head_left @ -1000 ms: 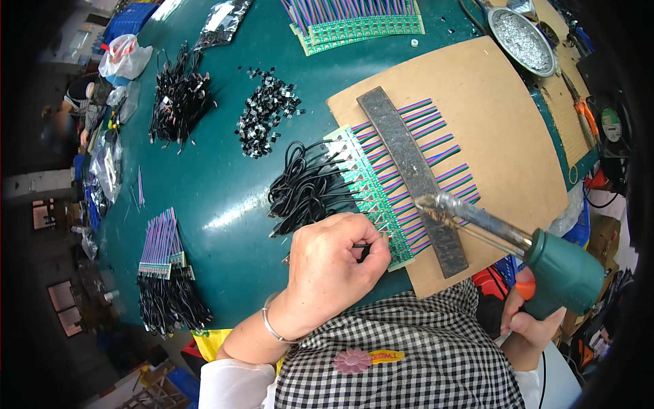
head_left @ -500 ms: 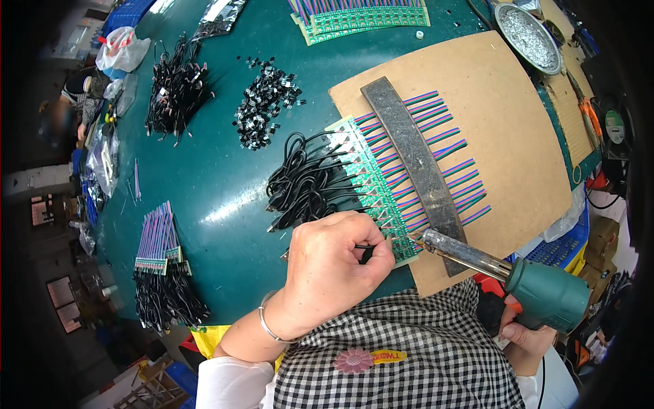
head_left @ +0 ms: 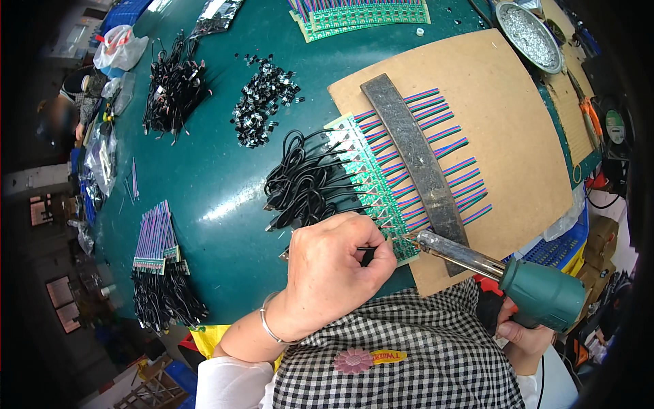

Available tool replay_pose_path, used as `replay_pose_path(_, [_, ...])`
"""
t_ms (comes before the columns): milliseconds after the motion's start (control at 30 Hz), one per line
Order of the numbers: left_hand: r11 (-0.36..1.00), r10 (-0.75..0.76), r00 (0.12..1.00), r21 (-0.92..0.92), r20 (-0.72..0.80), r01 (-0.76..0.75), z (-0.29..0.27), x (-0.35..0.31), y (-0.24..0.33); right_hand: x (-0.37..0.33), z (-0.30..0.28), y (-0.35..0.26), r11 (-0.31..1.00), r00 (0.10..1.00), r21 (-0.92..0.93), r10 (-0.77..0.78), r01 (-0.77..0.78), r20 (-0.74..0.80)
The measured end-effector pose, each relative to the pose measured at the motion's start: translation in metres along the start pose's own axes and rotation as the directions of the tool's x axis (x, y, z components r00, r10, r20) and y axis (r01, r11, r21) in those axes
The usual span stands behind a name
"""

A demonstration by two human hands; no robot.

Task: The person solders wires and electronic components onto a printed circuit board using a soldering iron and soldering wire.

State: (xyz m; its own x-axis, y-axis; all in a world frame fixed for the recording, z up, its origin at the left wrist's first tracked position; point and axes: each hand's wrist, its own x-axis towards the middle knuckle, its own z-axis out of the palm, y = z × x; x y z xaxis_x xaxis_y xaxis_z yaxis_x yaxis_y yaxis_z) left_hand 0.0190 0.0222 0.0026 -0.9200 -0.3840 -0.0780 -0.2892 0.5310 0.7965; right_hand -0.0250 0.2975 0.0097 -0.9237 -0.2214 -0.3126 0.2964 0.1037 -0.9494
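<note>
A long green circuit panel [head_left: 373, 185], its surface patterned with pale pads and bright solder points, lies at a slant along the left edge of a brown board [head_left: 518, 129] on a green worktable [head_left: 218, 266]. Black leads [head_left: 300, 183] run off its left side in a looped tangle; multicolored ribbon wires [head_left: 447, 148] fan from its right, beneath a dark flat bar [head_left: 413, 160].

At the panel's near end, the left hand [head_left: 340, 259] is curled, thumb and forefinger pinched on a black cable [head_left: 367, 256]. The right hand [head_left: 528, 337] has its fingers closed around a green soldering gun [head_left: 545, 294], whose tip is at the panel's near end; whether it touches cannot be told.

The count: one panel under the hands, one bar, one gun, one metal dish [head_left: 529, 36] at upper right. At least two wired panels [head_left: 158, 262] lie at lower left, and at least two more green panels [head_left: 368, 24] at the top. The small black parts [head_left: 264, 109] in a heap are too many to count.
</note>
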Motion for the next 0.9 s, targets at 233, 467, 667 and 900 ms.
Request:
replay_pose_path(233, [0.999, 0.029, 0.999, 0.019, -0.024, -0.028, 0.000, -0.001, -0.001, 0.003, -0.013, 0.008, 0.996, 0.997, -0.076, -0.035, 0.040, 0.066])
replay_pose_path(467, [1.000, 0.028, 0.999, 0.005, -0.033, -0.027, 0.003, -0.001, -0.001, 0.003, -0.007, 0.000, 0.999, 0.999, 0.010, -0.039, 0.039, 0.018])
replay_pose_path(667, [1.000, 0.027, 0.999, 0.013, -0.026, -0.027, 0.000, -0.001, -0.001, 0.001, -0.023, 0.013, 0.993, 0.995, -0.110, -0.035, 0.045, 0.096])
replay_pose_path(900, [0.999, 0.028, 0.999, 0.026, -0.027, -0.027, 0.002, -0.001, -0.002, 0.008, -0.008, 0.001, 0.990, 0.991, 0.065, -0.128, 0.126, 0.026])
